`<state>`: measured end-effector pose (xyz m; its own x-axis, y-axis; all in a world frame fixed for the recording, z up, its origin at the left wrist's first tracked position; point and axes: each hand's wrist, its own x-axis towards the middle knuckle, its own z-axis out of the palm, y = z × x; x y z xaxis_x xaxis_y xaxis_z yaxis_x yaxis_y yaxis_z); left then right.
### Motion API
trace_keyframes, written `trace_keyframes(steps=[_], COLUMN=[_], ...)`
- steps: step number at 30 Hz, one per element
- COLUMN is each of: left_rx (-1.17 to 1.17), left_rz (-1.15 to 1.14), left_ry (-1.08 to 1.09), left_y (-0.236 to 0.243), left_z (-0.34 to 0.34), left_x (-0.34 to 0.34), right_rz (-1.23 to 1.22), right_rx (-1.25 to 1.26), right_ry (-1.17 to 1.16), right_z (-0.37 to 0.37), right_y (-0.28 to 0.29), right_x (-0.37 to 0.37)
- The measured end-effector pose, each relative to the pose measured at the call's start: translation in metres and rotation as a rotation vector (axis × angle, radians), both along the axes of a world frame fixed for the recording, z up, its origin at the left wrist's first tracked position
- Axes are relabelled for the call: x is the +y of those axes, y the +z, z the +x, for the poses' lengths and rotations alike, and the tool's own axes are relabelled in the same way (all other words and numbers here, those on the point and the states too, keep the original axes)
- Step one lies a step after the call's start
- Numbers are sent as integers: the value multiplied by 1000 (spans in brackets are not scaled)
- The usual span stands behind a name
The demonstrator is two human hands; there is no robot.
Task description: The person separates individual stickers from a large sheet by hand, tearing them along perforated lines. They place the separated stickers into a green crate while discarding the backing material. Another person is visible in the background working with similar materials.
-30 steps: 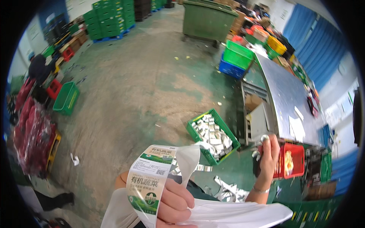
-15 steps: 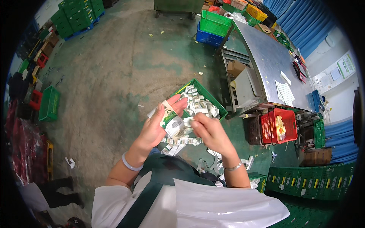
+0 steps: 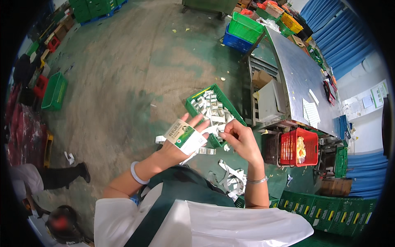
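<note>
My left hand (image 3: pixel 169 152) is raised over the floor, fingers stretched and spread. Across it lies a strip of labels (image 3: pixel 185 137), printed cream, green and white; a pale loop sticks out beside the wrist, and the thumb is hidden. My right hand (image 3: pixel 243 144) is at the right, thumb and forefinger pinched together; what they hold, if anything, is too small to make out. Beyond both hands stands a green crate (image 3: pixel 230 104) filled with small folded white-and-green label rolls (image 3: pixel 212 108). More label strip (image 3: pixel 207 151) hangs below my left hand.
Loose white strips (image 3: pixel 234 181) lie on the floor by my right forearm. A metal table (image 3: pixel 294 74) stands at the right, with a red basket (image 3: pixel 310 142) near it. Green crates (image 3: pixel 325 212) are stacked lower right. Another person's leg (image 3: pixel 66 175) reaches in at lower left.
My left hand has turned, and the label on it now lies more crosswise. My right hand has moved rightward, away from the left. The other person's leg has come further in.
</note>
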<state>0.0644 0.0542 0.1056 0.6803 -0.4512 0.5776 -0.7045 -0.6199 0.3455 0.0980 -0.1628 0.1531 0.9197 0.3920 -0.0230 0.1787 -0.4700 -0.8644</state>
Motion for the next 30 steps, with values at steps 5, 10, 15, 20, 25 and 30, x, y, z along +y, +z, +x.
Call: trace_keyframes(steps=[5,10,15,20,25,30], left_rx=[-44,220,189,312,-69,-102], left_rz=[41,82,98,415,59,238], left_ry=[-140,-294,-321,-349,-514,-423], left_y=[-16,-27,-38,-53,-106,-100], left_z=[-4,-2,8,31,54,86], left_x=[-16,-37,-38,-36,-37,-13], right_rz=[34,10,-132,-104,316,230], right_rx=[-46,-107,-220,-91,423,518], right_ry=[188,231,244,143,187,234], right_z=[-12,-9,2,5,0,-3], right_y=[9,3,-3,-25,-56,-70], right_x=[3,9,16,17,7,-18])
